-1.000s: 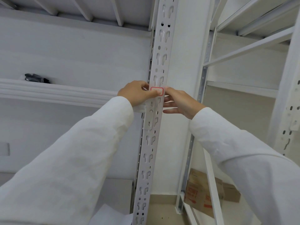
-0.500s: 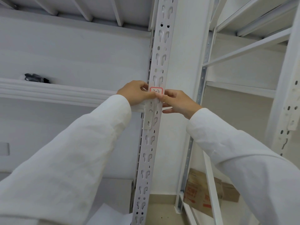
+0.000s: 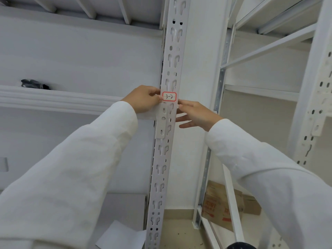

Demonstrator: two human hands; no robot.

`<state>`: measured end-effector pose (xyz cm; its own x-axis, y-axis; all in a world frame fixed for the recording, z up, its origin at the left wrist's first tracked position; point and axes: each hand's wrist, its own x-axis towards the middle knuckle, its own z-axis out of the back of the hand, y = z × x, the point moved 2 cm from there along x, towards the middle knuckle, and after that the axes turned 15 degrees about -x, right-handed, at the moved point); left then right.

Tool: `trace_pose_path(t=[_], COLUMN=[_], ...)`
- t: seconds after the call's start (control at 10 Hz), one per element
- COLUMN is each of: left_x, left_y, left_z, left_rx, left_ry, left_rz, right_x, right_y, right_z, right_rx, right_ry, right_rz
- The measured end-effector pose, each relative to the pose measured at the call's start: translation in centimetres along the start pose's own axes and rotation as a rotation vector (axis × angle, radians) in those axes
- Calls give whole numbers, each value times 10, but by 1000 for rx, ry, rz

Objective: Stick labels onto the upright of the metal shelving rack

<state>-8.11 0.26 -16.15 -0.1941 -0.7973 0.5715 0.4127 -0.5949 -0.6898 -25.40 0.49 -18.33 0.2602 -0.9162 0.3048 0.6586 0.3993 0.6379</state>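
A white label (image 3: 169,96) with a red border and "3-2" written on it sits flat on the front of the perforated white upright (image 3: 162,159), at the level of the shelf beam. My left hand (image 3: 144,99) is left of the upright, its thumb tip touching the label's left edge. My right hand (image 3: 195,115) is just below and right of the label with its fingers straight. Its index fingertip is at the upright's right edge, off the label. Neither hand holds anything that I can see.
A white shelf beam (image 3: 53,99) runs left from the upright, with a small black object (image 3: 34,84) on that shelf. A second rack (image 3: 316,105) stands at the right. Cardboard boxes (image 3: 221,203) lie on the floor behind it. A white sheet (image 3: 120,234) lies low down.
My right hand has slid down and right off the label, so the whole label and its writing now show. My left thumb has drawn back to the label's left edge.
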Motion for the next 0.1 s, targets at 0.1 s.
trace_pose_path(t=[0.1], left_x=[-5], left_y=[7], left_z=[0], left_rx=[41], left_ry=[-8], left_rz=[-61], right_x=[-7], right_y=[-15], right_z=[-4], right_rx=[-39], right_ry=[-47], right_rz=[-31])
